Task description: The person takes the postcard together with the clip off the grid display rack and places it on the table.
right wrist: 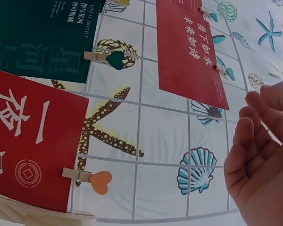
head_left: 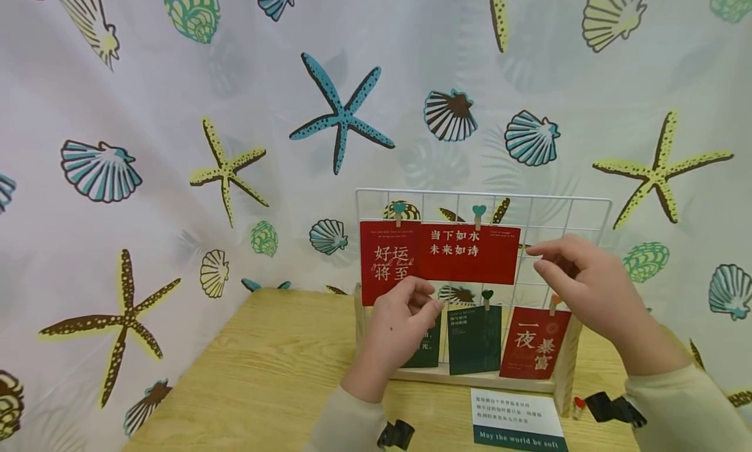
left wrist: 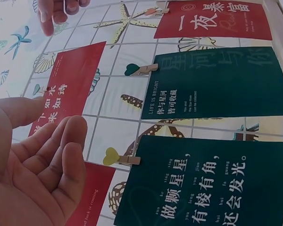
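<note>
A white wire grid point(head_left: 543, 207) stands upright in a wooden base, with cards clipped on it. My left hand point(head_left: 399, 328) is in front of the upper row, fingers loosely bent and holding nothing. It overlaps the lower edge of an upright red card point(head_left: 376, 236). Beside that hangs a wide red card point(head_left: 470, 269) under a teal heart clip point(head_left: 479, 211). My right hand point(head_left: 593, 289) hovers just right of the wide card, fingers relaxed and free of any object. In the right wrist view, the wide card hangs slightly away from those fingertips.
Below hang two dark green cards, one point(head_left: 474, 341) in the middle and one point(left wrist: 207, 183) partly behind my left hand. A red card point(head_left: 534, 344) hangs right of them. On the wooden table point(head_left: 252, 367) lie a white-and-green card point(head_left: 514, 413) and a small red-topped clip point(head_left: 579, 405).
</note>
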The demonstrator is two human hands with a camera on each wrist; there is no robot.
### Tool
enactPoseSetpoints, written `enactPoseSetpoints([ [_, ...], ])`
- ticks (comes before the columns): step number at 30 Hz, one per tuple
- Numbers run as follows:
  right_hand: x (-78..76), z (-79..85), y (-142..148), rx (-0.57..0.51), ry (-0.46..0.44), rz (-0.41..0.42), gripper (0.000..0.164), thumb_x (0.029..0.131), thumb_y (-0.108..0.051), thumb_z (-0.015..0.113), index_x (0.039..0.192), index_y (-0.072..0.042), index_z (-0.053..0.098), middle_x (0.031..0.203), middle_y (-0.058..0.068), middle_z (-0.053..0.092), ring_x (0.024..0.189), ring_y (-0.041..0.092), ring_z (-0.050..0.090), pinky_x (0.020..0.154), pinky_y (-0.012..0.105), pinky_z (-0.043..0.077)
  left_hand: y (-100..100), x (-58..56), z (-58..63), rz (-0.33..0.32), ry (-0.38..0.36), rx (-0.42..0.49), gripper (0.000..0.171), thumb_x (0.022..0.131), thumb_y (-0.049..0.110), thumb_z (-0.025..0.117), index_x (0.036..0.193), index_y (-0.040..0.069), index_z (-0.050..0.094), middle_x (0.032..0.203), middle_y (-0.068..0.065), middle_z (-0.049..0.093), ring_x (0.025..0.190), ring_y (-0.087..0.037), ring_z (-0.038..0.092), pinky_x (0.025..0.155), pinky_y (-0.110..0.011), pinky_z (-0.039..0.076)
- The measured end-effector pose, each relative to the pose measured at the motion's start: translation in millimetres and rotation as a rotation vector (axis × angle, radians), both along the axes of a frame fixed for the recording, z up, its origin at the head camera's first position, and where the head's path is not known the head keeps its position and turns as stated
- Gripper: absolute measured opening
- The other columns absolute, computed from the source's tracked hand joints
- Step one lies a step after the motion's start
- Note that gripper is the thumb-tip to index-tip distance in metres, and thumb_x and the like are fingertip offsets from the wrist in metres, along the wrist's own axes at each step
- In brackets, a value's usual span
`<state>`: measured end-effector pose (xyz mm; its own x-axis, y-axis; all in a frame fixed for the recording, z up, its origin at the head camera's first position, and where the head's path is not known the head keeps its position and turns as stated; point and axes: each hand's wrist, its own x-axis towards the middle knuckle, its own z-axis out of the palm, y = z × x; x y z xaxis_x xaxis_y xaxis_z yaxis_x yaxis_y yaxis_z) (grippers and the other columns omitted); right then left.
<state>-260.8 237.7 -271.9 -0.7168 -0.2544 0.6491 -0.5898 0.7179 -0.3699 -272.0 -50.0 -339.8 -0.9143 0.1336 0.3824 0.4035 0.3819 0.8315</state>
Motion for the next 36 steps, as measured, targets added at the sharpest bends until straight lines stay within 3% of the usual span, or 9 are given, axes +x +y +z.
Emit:
enactPoseSetpoints([
  [8, -3.3, 14.4, -5.2, 0.054, 0.065, 0.006, 0.02, 0.1, -0.018, 0.064, 0.118, -0.016, 0.073, 0.092, -0.006, 0.061, 0.067, 0.013, 0.048, 0.056, 0.03, 0.042, -3.5, -1.8, 7.0, 0.063, 0.056, -0.037, 0.022, 0.095, 0.028, 0.072, 0.114, 0.018, 0.065, 0.096, 0.008, 0.064, 0.084, -0.015, 0.06, 0.072, -0.031, 0.055],
  [21, -9.8, 38.7, -16.5, 0.142, 0.124, -0.027, 0.019, 0.098, -0.018, 0.065, 0.113, -0.015, 0.075, 0.094, -0.003, 0.063, 0.077, 0.013, 0.051, 0.06, 0.035, 0.046, -5.6, -1.9, 16.3, 0.088, 0.096, -0.039, 0.026, 0.096, 0.027, 0.071, 0.12, 0.016, 0.064, 0.102, 0.007, 0.065, 0.086, -0.015, 0.06, 0.074, -0.033, 0.055],
  [29, -14.6, 49.1, -22.9, 0.161, 0.19, -0.009, 0.017, 0.097, -0.017, 0.067, 0.111, -0.014, 0.076, 0.102, 0.003, 0.065, 0.094, 0.023, 0.053, 0.075, 0.046, 0.047, -8.8, -5.9, 19.5, 0.086, 0.122, -0.046, 0.027, 0.097, 0.027, 0.07, 0.121, 0.014, 0.064, 0.102, 0.006, 0.065, 0.082, -0.012, 0.062, 0.072, -0.033, 0.055],
  [36, -20.4, 57.4, -28.2, 0.201, 0.213, -0.017, 0.016, 0.096, -0.015, 0.068, 0.109, -0.01, 0.076, 0.104, 0.008, 0.063, 0.103, 0.031, 0.053, 0.084, 0.053, 0.046, -10.9, -8.0, 22.7, 0.086, 0.095, -0.067, 0.031, 0.098, 0.03, 0.068, 0.124, 0.015, 0.062, 0.104, 0.007, 0.065, 0.082, -0.01, 0.064, 0.073, -0.033, 0.055],
])
